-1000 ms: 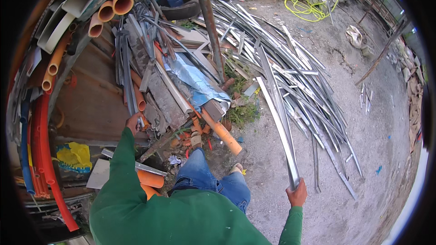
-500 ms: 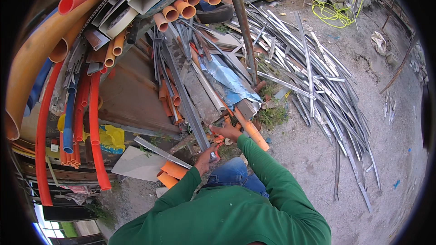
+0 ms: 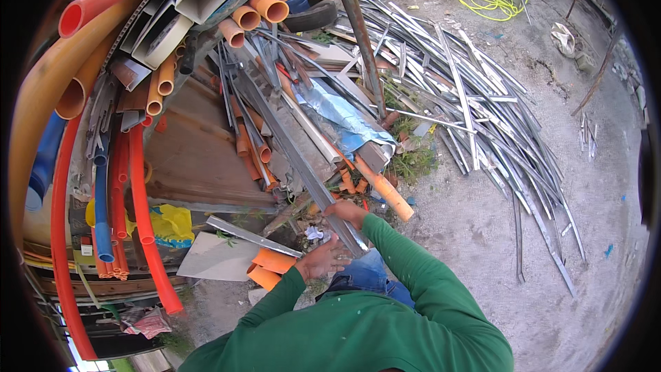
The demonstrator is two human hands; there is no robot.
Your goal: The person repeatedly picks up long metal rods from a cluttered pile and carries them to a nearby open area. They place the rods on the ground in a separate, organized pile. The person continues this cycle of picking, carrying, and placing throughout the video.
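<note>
A long grey metal channel (image 3: 303, 172) slants from the pile down toward my body, its near end just above my jeans. My right hand (image 3: 348, 213) is closed round the channel a little short of that end. Beside the same end, on its left, my left hand (image 3: 323, 259) has its fingers spread and holds nothing; I cannot tell whether the fingertips touch the metal. Under the channel lie small rubbish and a crumpled whitish scrap (image 3: 314, 233). To the right of my right hand is an orange pipe (image 3: 385, 193).
Orange pipes (image 3: 268, 8) and red pipes (image 3: 141, 200) jut from a rack at the left. A heap of thin metal strips (image 3: 482, 103) covers the ground at the right. Near my left hand lie a grey board (image 3: 217, 257) and short orange pipe pieces (image 3: 272, 262).
The channel's near end has come closer to my body. My left hand has let go of it and spread its fingers, while my right hand has taken hold of the channel.
</note>
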